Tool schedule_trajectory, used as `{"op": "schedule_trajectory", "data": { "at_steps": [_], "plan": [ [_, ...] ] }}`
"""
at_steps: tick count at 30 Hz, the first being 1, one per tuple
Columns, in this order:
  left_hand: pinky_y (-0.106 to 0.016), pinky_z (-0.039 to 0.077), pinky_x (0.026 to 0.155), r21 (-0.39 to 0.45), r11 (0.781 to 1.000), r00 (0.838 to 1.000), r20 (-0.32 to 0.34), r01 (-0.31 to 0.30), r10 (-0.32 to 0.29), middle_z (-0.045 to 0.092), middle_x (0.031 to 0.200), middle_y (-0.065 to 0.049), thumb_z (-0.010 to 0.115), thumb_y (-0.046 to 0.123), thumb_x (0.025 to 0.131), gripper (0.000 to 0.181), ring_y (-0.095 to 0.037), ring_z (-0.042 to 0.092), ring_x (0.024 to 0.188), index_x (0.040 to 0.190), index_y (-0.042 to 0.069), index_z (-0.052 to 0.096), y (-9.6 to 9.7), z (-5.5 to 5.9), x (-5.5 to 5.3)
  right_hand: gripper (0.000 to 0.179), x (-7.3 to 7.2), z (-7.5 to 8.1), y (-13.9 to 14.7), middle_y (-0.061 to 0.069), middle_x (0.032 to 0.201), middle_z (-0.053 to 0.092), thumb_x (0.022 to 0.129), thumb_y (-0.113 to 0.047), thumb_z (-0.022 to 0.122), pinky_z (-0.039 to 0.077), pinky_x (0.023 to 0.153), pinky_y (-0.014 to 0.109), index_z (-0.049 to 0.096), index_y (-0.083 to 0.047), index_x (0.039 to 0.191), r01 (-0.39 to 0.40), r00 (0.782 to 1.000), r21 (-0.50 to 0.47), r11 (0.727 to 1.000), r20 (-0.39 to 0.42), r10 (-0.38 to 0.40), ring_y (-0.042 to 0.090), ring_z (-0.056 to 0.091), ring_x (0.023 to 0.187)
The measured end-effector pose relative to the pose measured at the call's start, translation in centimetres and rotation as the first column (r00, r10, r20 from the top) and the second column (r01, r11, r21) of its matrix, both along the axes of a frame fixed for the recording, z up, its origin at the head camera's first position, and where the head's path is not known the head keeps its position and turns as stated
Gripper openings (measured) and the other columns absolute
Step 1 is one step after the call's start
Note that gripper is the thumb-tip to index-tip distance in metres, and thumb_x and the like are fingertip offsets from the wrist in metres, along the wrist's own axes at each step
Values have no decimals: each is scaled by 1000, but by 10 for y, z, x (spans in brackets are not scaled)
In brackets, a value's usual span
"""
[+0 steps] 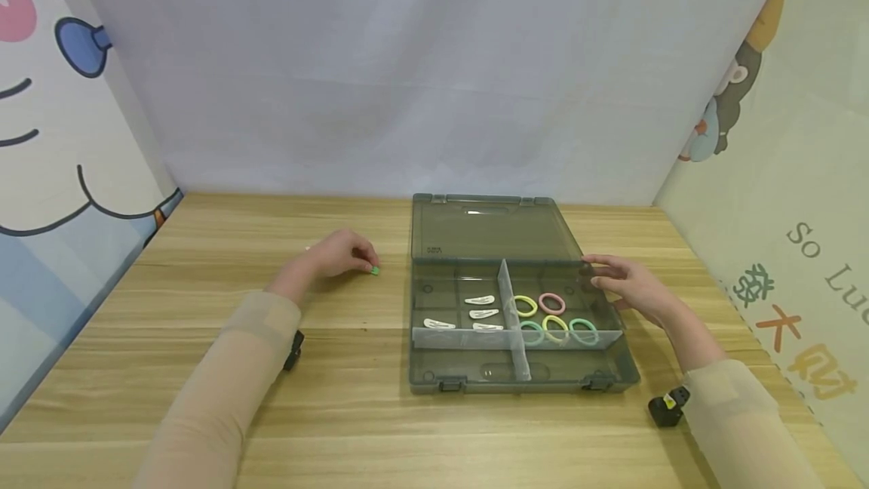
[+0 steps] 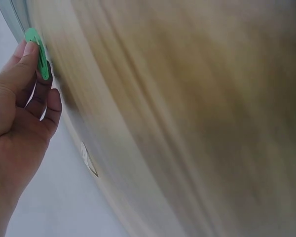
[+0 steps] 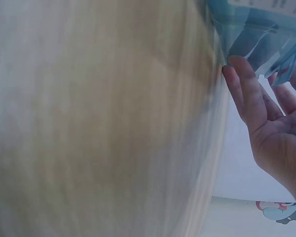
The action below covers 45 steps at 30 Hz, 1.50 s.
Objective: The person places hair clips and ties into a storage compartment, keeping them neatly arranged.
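Note:
My left hand (image 1: 337, 253) pinches a green snap hair clip (image 2: 41, 57) between thumb and fingers, low over the table left of the box. A pale snap hair clip (image 2: 89, 160) lies on the table behind that hand, mostly hidden in the head view. A grey translucent organizer box (image 1: 468, 385) has its lid (image 1: 489, 236) laid back. Its back left compartment holds several white hair clips (image 1: 483, 314); the back right one holds several hair ties (image 1: 552, 303) in yellow, pink and green. With extended fingers, my right hand (image 1: 634, 289) touches the box's right side near the hinge.
Pale dividers (image 1: 514, 308) split the box; its front compartments show no clips or ties. Wood-grain table (image 1: 339, 413) surrounds the box. A white cloth (image 1: 380, 96) hangs behind, and printed panels (image 1: 801, 232) flank both sides. Small black devices (image 1: 665, 410) sit at both wrists.

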<state>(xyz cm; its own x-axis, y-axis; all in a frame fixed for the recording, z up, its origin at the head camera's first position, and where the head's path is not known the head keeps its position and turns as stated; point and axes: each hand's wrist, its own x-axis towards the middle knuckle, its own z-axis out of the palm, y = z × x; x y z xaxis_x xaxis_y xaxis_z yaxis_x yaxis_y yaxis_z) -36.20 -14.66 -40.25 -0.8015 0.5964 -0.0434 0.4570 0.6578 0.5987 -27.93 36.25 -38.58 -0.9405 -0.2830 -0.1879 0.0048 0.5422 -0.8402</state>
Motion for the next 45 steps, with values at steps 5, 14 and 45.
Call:
{"op": "schedule_trajectory", "data": {
  "at_steps": [5,14,45],
  "plan": [
    [-35,49,84,10,1000,1000,-3,-1,1,70,91,0,68,12,86,5,-16,61,88,90,11,72,-1,-1,0,55,1,0,-1,27,149,28,98,-22,51,50,84,50,30,-5,146,2,1000,-5,1000,3,-2,46,31,132],
    [-38,48,88,31,999,1000,8,-24,24,70,96,-3,66,12,88,9,-19,62,94,94,10,73,0,10,5,58,3,2,-2,25,149,28,97,-26,54,50,84,51,31,-7,146,7,1000,-7,1000,0,-7,46,32,132],
    [-32,52,76,54,999,999,-47,6,-3,70,98,-2,65,18,90,13,-17,63,88,98,12,72,45,69,37,56,6,8,-5,25,150,27,99,-26,49,46,85,60,28,-8,148,-29,999,62,998,-24,30,48,34,130]
  ]
}}
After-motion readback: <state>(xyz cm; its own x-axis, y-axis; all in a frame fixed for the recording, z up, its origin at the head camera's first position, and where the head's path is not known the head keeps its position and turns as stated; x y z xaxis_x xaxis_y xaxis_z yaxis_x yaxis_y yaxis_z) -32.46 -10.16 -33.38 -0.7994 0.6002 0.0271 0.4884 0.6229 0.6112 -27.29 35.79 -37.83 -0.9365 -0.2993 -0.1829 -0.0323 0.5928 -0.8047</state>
